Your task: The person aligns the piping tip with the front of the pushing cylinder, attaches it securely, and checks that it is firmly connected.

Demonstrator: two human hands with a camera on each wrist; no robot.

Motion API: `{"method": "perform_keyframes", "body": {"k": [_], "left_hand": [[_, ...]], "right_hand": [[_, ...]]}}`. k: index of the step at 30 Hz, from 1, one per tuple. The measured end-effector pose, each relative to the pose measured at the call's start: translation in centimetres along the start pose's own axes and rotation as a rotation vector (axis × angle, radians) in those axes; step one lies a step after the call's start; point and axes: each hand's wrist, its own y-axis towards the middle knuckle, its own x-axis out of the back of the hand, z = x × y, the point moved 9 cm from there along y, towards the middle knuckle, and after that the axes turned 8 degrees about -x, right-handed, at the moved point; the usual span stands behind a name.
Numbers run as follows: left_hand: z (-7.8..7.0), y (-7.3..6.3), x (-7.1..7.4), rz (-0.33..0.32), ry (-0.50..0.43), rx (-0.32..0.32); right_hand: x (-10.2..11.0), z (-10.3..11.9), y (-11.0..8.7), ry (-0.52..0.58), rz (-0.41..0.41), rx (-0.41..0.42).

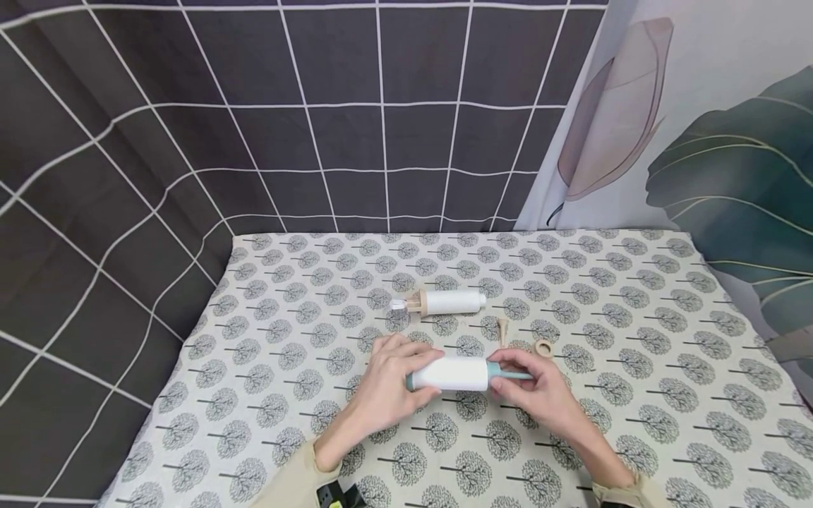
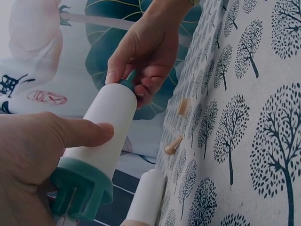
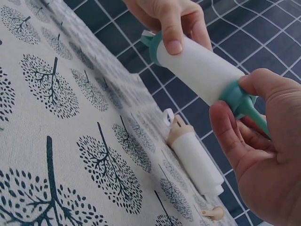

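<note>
A white squeeze bottle (image 1: 459, 374) with green ends lies held between both hands above the patterned cloth. My left hand (image 1: 395, 374) grips its body near the left end, thumb along the white wall. A slotted green base (image 2: 87, 183) shows at that end. My right hand (image 1: 540, 388) pinches the green nozzle cap (image 3: 237, 98) at the other end, thumb and fingers around its collar. The thin green spout (image 3: 256, 117) runs back into the right palm, partly hidden. Behind the hands, a second white bottle (image 1: 453, 302) with a slotted beige end (image 1: 416, 303) lies on its side.
Near the right hand, a beige nozzle (image 1: 503, 330) and a beige ring (image 1: 543, 348) rest on the tree-print tablecloth (image 1: 305, 395). A dark gridded curtain (image 1: 343, 141) hangs behind the table, and a leaf-patterned curtain (image 1: 718, 162) on the right.
</note>
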Motion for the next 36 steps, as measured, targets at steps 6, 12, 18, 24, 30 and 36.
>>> {"method": "perform_keyframes", "body": {"k": [6,12,18,24,30,36], "left_hand": [[0.2,0.0,-0.1,0.01,0.002,0.006],[0.2,0.0,0.0,0.007,-0.013,0.012],[0.2,0.0,0.1,-0.001,-0.012,0.002],[0.0,0.1,0.2,-0.004,-0.011,-0.005],[0.0,0.0,0.0,0.006,-0.001,0.008],[0.1,0.0,-0.1,0.002,0.001,0.008]], "right_hand": [[0.2,0.0,-0.1,0.0,-0.005,0.004],[0.0,1.3,-0.2,0.052,0.037,0.162],[-0.1,1.5,-0.2,0.081,0.053,0.225],[0.0,1.2,-0.3,0.059,0.003,0.183],[0.1,0.9,-0.3,0.021,-0.012,0.143],[0.1,0.6,-0.3,0.012,-0.018,0.106]]}}
